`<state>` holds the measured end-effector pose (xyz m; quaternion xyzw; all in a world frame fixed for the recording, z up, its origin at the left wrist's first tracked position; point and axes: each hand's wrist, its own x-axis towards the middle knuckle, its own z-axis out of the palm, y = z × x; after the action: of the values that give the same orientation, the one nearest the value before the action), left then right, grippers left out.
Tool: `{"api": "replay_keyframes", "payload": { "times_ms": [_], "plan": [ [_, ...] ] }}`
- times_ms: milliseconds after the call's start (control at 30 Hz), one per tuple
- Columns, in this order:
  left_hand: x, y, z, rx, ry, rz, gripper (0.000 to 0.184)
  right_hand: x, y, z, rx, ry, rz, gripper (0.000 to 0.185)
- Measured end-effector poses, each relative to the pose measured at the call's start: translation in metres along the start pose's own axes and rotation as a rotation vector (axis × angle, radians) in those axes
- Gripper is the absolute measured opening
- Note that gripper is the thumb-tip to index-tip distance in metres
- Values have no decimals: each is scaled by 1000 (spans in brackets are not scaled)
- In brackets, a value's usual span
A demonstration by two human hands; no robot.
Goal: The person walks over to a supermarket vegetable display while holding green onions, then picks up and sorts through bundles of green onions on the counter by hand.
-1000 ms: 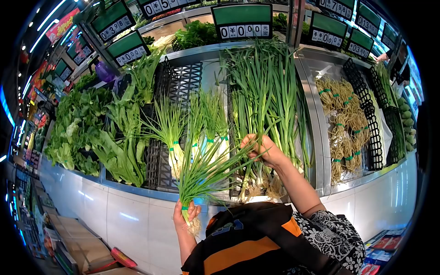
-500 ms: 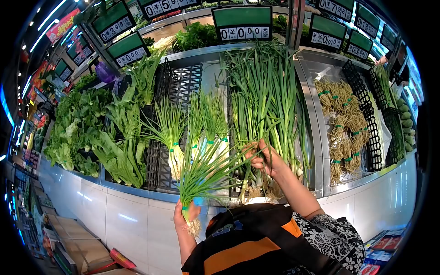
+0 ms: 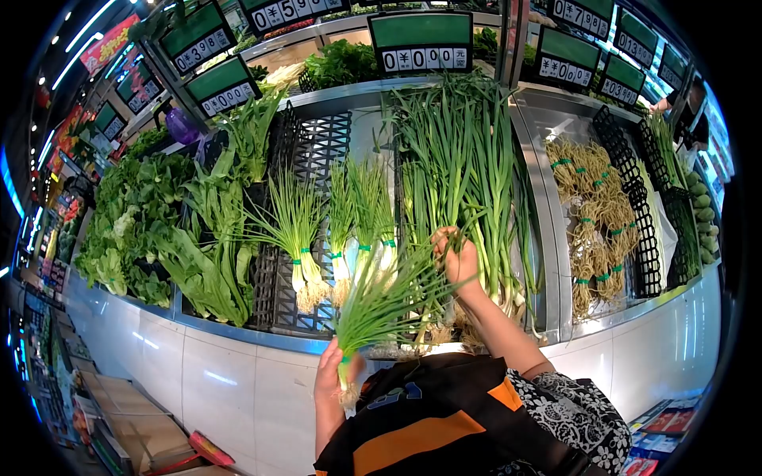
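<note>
My left hand (image 3: 329,371) is closed round the lower stems of a bunch of spring onions (image 3: 381,309), just in front of the stall's edge. A green band ties the bunch, and its roots hang below my fingers. The leaves fan up and to the right. My right hand (image 3: 457,258) is closed, fingers curled, above the leeks (image 3: 468,159) and close to the leaf tips of the bunch. Dark green leaf shows at its fingertips, but what exactly it grips is unclear. Several banded spring onion bunches (image 3: 305,270) lie on the black crate to the left.
Leafy greens (image 3: 135,214) fill the stall's left side. Past a metal divider (image 3: 548,214) on the right lie bundles of brown roots (image 3: 591,214). Price signs (image 3: 421,44) hang across the back. A metal rim (image 3: 278,337) runs along the stall's front.
My left hand has moved right with the spring onions, and their leaves now lean further right. My right hand has risen slightly and turned, staying closed.
</note>
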<state>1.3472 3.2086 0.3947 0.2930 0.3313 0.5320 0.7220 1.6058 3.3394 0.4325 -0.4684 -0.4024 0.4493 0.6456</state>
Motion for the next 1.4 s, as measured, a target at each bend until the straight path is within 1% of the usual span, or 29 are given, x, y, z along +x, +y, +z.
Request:
{"api": "replay_keyframes", "payload": {
  "times_ms": [33, 100, 167, 233, 267, 300, 367, 400, 433, 500, 533, 567, 633, 700, 767, 833, 900, 967, 1067, 1100, 1133, 1167, 1200, 1233, 1267, 1300, 1333, 1367, 1400],
  "plan": [
    [1, -2, 3, 17, -11, -29, 46, 3, -1, 0, 0, 1, -1, 18],
    [3, -5, 6, 25, -9, -40, 49, 8, -3, -1, 271, 16, 203, 18],
    [5, 0, 19, 54, -18, -81, 44, 20, 19, -1, 274, 61, 140, 18],
    [8, 3, 19, 64, -88, -107, 42, 30, 29, -3, -90, 142, -208, 15],
    [9, 5, 19, 81, -157, -133, 39, 34, 30, -3, -321, 202, -502, 10],
    [10, 6, 21, 77, -153, -128, 39, 30, 27, -14, -556, 152, -508, 8],
    [10, 9, 29, 179, -57, -156, 46, 31, 22, -17, -728, 120, -692, 38],
    [9, 13, 32, 177, -52, -154, 46, 30, 20, -18, -756, 126, -681, 37],
    [8, 16, 35, 172, -23, -177, 41, 31, 22, -19, -757, 141, -671, 28],
    [6, 11, 25, 167, 10, -202, 36, 35, 27, -15, -298, 220, -245, 11],
    [4, 1, 6, 180, 77, -179, 37, 38, 10, -21, 15, 223, 118, 14],
    [1, 13, 4, 121, 27, -161, 38, 49, -1, -31, 380, 300, 275, 17],
    [-8, 36, -3, 63, -23, -148, 39, 69, 6, -73, 563, 294, 291, 14],
    [-12, 54, -12, 72, 10, -25, 40, 73, 12, -106, 702, 211, 201, 12],
    [-5, 75, -11, 170, 83, 163, 40, 62, 9, -117, 674, 199, 186, 12],
    [14, 98, -18, 290, 49, 351, 40, 44, 8, -118, 619, 195, 211, 12],
    [37, 118, -11, 320, 164, 448, 35, 29, 8, -120, 565, 188, 231, 12],
    [67, 128, -24, 359, 185, 487, 29, 15, 8, -123, 479, 174, 278, 12],
    [115, 126, -38, 588, 353, 395, 24, -2, 1, -134, 524, 150, 275, 11],
    [124, 122, -39, 627, 440, 250, 31, -7, -1, -139, 570, 121, 245, 11],
    [141, 102, -77, 817, 487, 233, 36, -11, -3, -140, 561, 131, 185, 12],
    [158, 77, -122, 1008, 530, 216, 40, -14, -3, -150, 632, 116, 225, 15],
    [163, 58, -135, 1365, 634, 411, 43, -19, -1, -157, 685, 90, 208, 15],
    [168, 40, -131, 1718, 728, 618, 47, -24, 1, -160, 737, 66, 191, 15],
    [159, 39, -82, 1747, 806, 655, 38, -31, 2, -158, 741, 73, 183, 15],
    [160, 37, -59, 1674, 676, 705, 29, -38, 2, -153, 717, 70, 214, 13],
    [168, 23, -54, 1553, 549, 839, 24, -45, 1, -146, 692, 69, 246, 11],
    [177, 13, -43, 1433, 403, 782, 25, -51, -2, -136, 708, 102, 294, 7],
    [179, -1, -31, 1490, 400, 546, 27, -55, -1, -128, 722, 79, 328, 8]
  ]
}}
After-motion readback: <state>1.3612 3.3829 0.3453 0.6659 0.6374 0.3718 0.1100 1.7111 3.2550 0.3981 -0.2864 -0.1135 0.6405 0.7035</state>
